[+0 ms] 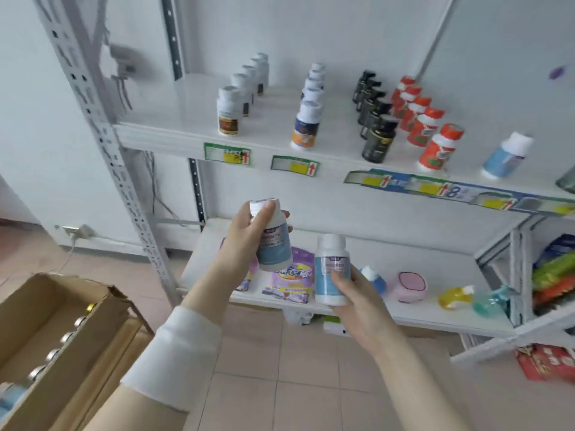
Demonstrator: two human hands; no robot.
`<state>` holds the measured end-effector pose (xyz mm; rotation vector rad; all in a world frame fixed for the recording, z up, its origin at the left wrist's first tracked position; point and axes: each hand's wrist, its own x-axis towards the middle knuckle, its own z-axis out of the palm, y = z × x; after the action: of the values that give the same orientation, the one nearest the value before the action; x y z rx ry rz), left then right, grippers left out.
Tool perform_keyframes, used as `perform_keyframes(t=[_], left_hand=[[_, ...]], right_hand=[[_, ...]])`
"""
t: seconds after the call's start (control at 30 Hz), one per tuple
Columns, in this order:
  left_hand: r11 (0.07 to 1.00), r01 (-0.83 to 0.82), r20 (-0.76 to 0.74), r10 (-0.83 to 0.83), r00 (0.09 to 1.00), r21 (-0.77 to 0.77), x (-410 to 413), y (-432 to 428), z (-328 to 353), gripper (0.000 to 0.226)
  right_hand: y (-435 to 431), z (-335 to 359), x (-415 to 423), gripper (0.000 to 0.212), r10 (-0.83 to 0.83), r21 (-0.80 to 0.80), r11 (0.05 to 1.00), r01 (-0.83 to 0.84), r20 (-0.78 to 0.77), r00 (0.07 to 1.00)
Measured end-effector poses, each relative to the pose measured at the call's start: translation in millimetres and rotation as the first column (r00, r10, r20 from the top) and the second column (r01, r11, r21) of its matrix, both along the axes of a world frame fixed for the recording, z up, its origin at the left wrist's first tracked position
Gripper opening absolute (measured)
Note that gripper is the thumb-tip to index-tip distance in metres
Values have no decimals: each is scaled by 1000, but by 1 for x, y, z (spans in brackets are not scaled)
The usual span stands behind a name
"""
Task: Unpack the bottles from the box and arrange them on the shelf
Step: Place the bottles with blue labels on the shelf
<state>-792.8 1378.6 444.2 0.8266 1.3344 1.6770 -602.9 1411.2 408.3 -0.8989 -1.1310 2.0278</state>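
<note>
Facing the shelf (pixel 174 119) with both hands full.
Gripping tilted bottle (pixel 275 251) in curled left hand (pixel 242 244) fingers, upright bottle (pixel 329 259) in right hand (pixel 361 306) fingers.

upper shelf (pixel 174 119): bare board at the frame's left, between the slotted post (pixel 102 132) and the brown-label row (pixel 230 110). wide lanes run either side of the orange-label row (pixel 306 126); the black row (pixel 378 135) and red row (pixel 435 144) stand close together. open board lies behind the lone blue bottle (pixel 505 155) at right. the left hand (pixel 245 241) and right hand (pixel 357 306), gripping the tilted bottle (pixel 275 247) and the upright bottle (pixel 329 265), are in open air before the lower shelf (pixel 429 269), whose front centre purple packets (pixel 291 279) fill.
</note>
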Motion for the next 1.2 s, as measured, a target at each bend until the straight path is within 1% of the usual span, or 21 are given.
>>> perform_keyframes(t=[0.03, 0.07, 0.1, 0.17, 0.2, 0.27, 0.3, 0.37, 0.4, 0.43, 0.57, 0.63, 0.67, 0.7, 0.77, 0.8, 0.87, 0.9, 0.93, 1.07, 1.2], left_hand=[[999, 40, -17, -40, 999, 14, 24, 13, 8, 17], [996, 81, -35, -80, 996, 28, 48, 25, 17, 14], [992, 124, -57, -122, 991, 38, 69, 37, 27, 13], [980, 195, -107, -189, 976, 51, 106, 61, 48, 13], [973, 223, -128, -214, 969, 61, 122, 73, 59, 16], [959, 274, -182, -258, 949, 67, 148, 98, 78, 19], [952, 299, -217, -279, 935, 63, 160, 110, 88, 19], [938, 338, -278, -304, 911, 81, 181, 137, 110, 17], [930, 354, -303, -311, 901, 96, 188, 152, 120, 16], [922, 373, -326, -323, 889, 105, 196, 166, 129, 19], [915, 395, -436, -322, 840, 86, 211, 232, 158, 46], [910, 408, -498, -322, 805, 71, 216, 267, 168, 47], [907, 418, -531, -326, 782, 59, 218, 282, 173, 44], [905, 424, -566, -325, 758, 48, 220, 298, 177, 41], [907, 420, -619, -313, 721, 30, 222, 330, 184, 41], [908, 420, -624, -317, 715, 20, 222, 347, 186, 46], [905, 425, -615, -332, 715, 4, 225, 377, 192, 59], [906, 423, -615, -338, 713, -8, 227, 392, 194, 64], [908, 418, -618, -343, 708, -25, 228, 407, 196, 63], [928, 361, -640, -336, 691, -97, 235, 463, 198, 32], [957, 261, -637, -278, 719, -123, 237, 505, 189, 28]], right_hand=[[7, 6, 28, 51, -38, 12, 999, 38, 0, 999], [15, 12, 53, 48, -74, 25, 997, 74, 1, 997], [23, 20, 77, 56, -102, 47, 994, 102, 2, 995], [38, 37, 116, 80, -154, 112, 982, 151, 12, 988], [48, 45, 133, 81, -179, 137, 975, 175, 17, 984], [68, 62, 162, 65, -222, 162, 962, 220, 0, 975], [79, 72, 173, 65, -238, 179, 955, 237, -14, 971], [106, 90, 191, 85, -266, 248, 932, 266, -34, 963], [120, 99, 196, 91, -273, 285, 918, 274, -45, 961], [135, 107, 201, 91, -281, 318, 904, 285, -60, 958], [193, 143, 217, 88, -326, 445, 834, 325, -77, 942], [219, 159, 223, 89, -347, 487, 807, 334, -67, 935], [232, 166, 226, 85, -356, 497, 798, 340, -66, 932], [245, 173, 229, 74, -363, 504, 792, 344, -64, 929], [273, 182, 234, 43, -383, 517, 779, 354, -56, 922], [287, 186, 236, 32, -391, 522, 773, 360, -54, 919], [317, 192, 239, 20, -405, 543, 757, 363, -46, 913], [332, 195, 240, 18, -410, 549, 751, 365, -45, 911], [346, 197, 241, 19, -412, 553, 749, 366, -44, 910], [401, 197, 244, 32, -406, 569, 743, 353, -35, 913], [447, 187, 242, 33, -372, 550, 771, 323, -24, 928]])
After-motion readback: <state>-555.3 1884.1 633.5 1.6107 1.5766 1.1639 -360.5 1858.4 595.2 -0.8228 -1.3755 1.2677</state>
